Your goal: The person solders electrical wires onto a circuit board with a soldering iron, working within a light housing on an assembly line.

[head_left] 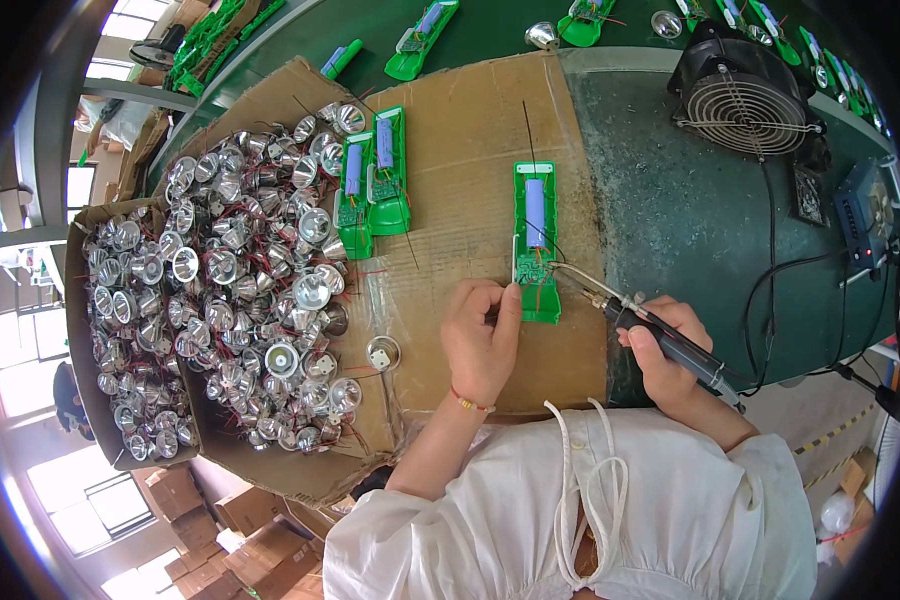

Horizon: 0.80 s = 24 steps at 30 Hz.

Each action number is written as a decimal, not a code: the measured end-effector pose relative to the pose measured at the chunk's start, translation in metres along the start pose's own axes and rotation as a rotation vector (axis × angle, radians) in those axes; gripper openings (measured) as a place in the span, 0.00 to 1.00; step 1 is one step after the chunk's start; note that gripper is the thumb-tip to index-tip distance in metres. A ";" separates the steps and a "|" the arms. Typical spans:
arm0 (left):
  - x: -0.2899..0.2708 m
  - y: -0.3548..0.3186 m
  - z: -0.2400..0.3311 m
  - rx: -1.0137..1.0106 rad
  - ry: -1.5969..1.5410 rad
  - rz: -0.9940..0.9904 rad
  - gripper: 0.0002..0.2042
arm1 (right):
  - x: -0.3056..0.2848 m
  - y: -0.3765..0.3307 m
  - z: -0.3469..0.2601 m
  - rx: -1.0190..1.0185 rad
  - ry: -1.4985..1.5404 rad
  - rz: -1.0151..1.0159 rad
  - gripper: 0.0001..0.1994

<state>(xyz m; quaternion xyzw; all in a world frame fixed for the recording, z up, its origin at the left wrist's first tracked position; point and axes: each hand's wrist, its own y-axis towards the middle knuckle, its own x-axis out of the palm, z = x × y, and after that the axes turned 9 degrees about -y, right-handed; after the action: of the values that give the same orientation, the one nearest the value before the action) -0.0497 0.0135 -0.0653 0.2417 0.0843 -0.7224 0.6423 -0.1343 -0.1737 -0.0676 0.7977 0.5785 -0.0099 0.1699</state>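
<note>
The green housing is placed on the cardboard sheet, in front of the body, with a blue cell and a small circuit board inside it. By the right hand, a soldering iron is gripped, with the fingers wrapped around its dark handle, and its tip is directed to the board. Whether the joint is really touched by the tip cannot be told. The left hand is placed at the lower left edge of the housing, with thumb and index finger close together; whether a thin wire is pinched between them cannot be seen.

It is judged that the soldering of a wire to the board is in hand. For the next move, a steady tip and a motionless wire seem to be required. Nearby, a loose reflector is found on the cardboard.
</note>
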 end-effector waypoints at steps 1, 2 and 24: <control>0.000 0.000 0.001 0.005 0.003 0.000 0.08 | -0.001 0.000 0.000 -0.017 -0.006 -0.001 0.07; 0.000 0.001 0.001 0.010 0.007 -0.001 0.08 | -0.002 -0.001 0.002 -0.019 -0.006 -0.001 0.07; -0.002 0.002 0.001 0.032 0.014 0.008 0.07 | 0.009 0.012 -0.006 -0.123 -0.120 -0.035 0.09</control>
<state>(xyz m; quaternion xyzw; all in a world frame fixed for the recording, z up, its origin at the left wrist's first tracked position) -0.0478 0.0143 -0.0636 0.2572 0.0763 -0.7193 0.6408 -0.1218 -0.1670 -0.0606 0.7735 0.5807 -0.0250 0.2527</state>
